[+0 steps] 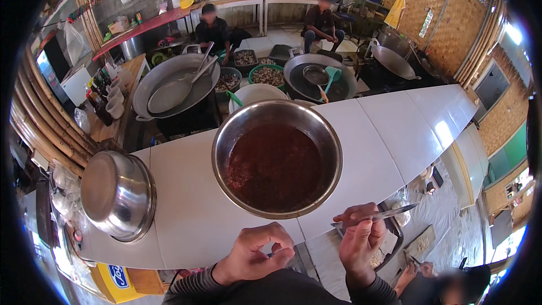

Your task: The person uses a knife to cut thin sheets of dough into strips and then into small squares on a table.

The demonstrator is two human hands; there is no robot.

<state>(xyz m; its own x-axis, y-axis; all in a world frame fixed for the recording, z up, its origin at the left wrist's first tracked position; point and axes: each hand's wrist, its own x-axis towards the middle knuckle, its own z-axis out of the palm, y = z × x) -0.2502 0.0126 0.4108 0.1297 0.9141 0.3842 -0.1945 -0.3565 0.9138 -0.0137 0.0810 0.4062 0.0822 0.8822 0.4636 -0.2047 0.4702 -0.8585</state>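
A wide steel bowl (333, 192) of dark red-brown liquid or sauce (276, 164) stands on the white tiled counter before me. My left hand (257, 251) is just below the bowl's near rim, apart from it. Its fingers curl toward the thumb, and whatever they may hold is too small or hidden to tell. To the right, at the counter's near edge, my right hand (361, 240) grips a knife (395, 211). The narrow blade points to the right, and the fingers cover part of the knife.
An upturned steel pot (116, 195) sits on the left of the counter (186, 192). Beyond are large woks (175, 85), a green basin (267, 75) of chunks and two seated people (212, 28). At lower right another person's hands (415, 274) work near a board.
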